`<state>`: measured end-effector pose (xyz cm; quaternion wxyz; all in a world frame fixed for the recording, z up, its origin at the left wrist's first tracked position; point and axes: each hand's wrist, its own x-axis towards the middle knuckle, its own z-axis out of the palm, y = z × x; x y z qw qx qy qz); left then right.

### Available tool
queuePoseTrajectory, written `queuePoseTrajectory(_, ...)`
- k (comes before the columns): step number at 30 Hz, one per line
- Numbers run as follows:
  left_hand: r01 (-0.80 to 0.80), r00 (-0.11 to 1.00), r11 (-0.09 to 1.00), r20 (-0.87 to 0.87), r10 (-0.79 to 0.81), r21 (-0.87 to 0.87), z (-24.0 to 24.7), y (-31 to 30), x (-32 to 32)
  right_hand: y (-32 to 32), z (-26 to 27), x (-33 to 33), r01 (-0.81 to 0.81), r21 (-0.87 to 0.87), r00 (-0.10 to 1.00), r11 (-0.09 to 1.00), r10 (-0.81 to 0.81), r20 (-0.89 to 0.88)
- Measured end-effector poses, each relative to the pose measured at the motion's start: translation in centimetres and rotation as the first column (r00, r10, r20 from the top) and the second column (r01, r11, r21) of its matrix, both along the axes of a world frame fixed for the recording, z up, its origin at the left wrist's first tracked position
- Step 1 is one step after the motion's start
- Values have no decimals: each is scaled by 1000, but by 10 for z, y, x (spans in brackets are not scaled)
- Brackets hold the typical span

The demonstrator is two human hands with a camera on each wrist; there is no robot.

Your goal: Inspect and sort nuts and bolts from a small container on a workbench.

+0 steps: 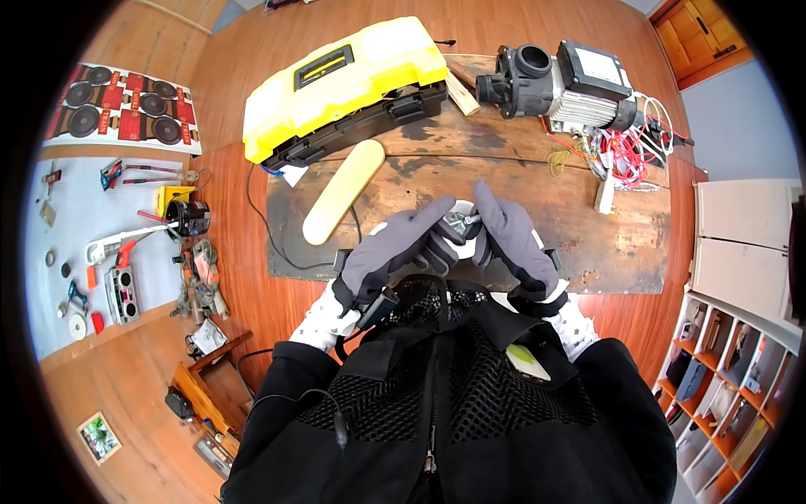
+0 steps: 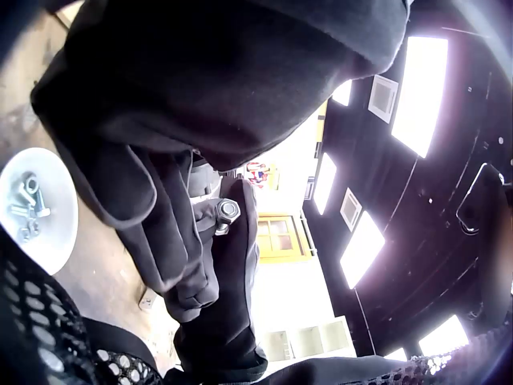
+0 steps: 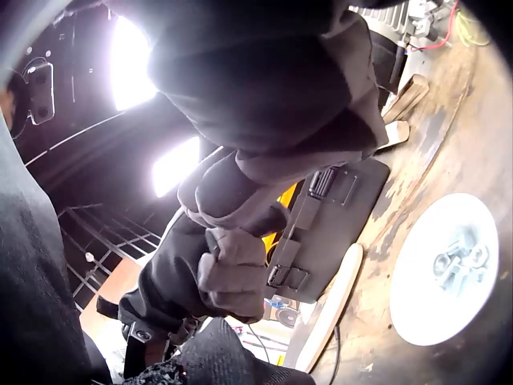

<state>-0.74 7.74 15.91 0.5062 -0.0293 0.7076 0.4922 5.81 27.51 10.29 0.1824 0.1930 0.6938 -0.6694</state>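
Both hands wear grey gloves and meet over a white bowl [image 3: 409, 289] on the wooden table. My left hand [image 1: 395, 244] has its fingers curled inward and holds a silver bolt [image 2: 228, 210] at the fingertips, its hexagonal end showing in the left wrist view. From the other side, my right hand [image 1: 514, 235] closes its fingers on the same bolt; the gloves hide much of the grip. Loose bolts and nuts [image 3: 462, 261] lie in the bowl below the hands.
A yellow-lidded toolbox [image 1: 361, 76] stands at the table's back left, with a pale rounded wooden board [image 1: 344, 193] in front. Back right sits a pump with a motor [image 1: 558, 84] beside tangled red and white wires [image 1: 625, 160]. A black cable runs along the table's left side.
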Motion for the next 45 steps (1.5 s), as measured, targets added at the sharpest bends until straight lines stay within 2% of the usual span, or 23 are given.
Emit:
queuePoseTrajectory(2,39,992,998,115,-45,54,-3,-1,-1,-1,2,0,-13,207,988,978,44,-149)
queuePoseTrajectory(4,100,990,988,-108,-87,120,-8,-1,6,-3,9,-1,-60,243,988,968,92,-122)
queuePoseTrajectory(6,128,980,977,-172,-99,172,-24,-2,8,-5,12,0,-107,278,986,955,138,-92)
queuePoseTrajectory(8,154,967,963,-234,-101,220,-38,-1,10,-9,11,2,-105,344,936,933,210,-283)
queuePoseTrajectory(10,-119,965,966,254,59,231,-46,4,10,-7,6,2,-129,413,903,902,279,-326)
queuePoseTrajectory(14,-183,966,940,229,118,289,-43,12,13,-4,-4,2,-108,627,789,772,450,-418)
queuePoseTrajectory(15,-179,983,951,93,160,251,-50,15,14,-4,-3,2,-108,626,789,772,450,-418)
queuePoseTrajectory(16,-181,980,960,-48,195,212,-54,17,15,-5,-2,2,-107,490,893,865,300,-336)
queuePoseTrajectory(17,-182,979,960,-48,196,211,-50,18,15,-5,-1,2,-74,344,963,936,156,-218)
queuePoseTrajectory(19,-71,974,986,-205,101,148,-41,20,13,-4,6,3,-71,296,974,952,129,-184)
queuePoseTrajectory(23,-71,979,980,-177,105,188,-38,25,14,-3,26,2,-85,132,995,987,90,-31)
queuePoseTrajectory(25,51,856,993,-517,13,108,-50,24,17,-2,23,2,-66,109,998,992,67,-6)
queuePoseTrajectory(26,51,856,993,-517,12,108,-46,25,16,-1,22,2,-48,86,999,995,46,19)
queuePoseTrajectory(28,245,459,963,-860,-221,-117,-35,28,9,-2,20,3,-16,4,995,1000,15,95)
queuePoseTrajectory(29,245,459,962,-860,-222,-117,-36,28,6,-2,19,3,23,-74,985,997,-10,173)
queuePoseTrajectory(31,300,320,932,-899,-300,-204,-39,28,2,-2,13,4,30,-95,979,995,-10,202)
queuePoseTrajectory(35,271,493,959,-845,-208,-78,-29,28,5,2,18,3,24,-100,969,995,1,246)
queuePoseTrajectory(37,-51,777,942,-579,247,333,-40,25,11,5,14,4,38,-89,972,995,-17,236)
queuePoseTrajectory(38,-51,778,942,-579,246,332,-42,22,10,6,13,4,47,-78,974,996,-28,224)
queuePoseTrajectory(40,-101,946,918,-248,208,383,-45,13,8,6,13,3,39,-58,980,998,-27,199)
queuePoseTrajectory(41,-102,946,918,-248,209,384,-48,8,6,6,14,3,31,-38,984,999,-24,176)
queuePoseTrajectory(43,156,959,981,-253,-124,112,-54,1,1,6,19,3,28,-29,984,999,-23,176)
queuePoseTrajectory(45,124,952,987,-292,-90,101,-53,3,3,5,20,2,27,-20,984,999,-23,177)
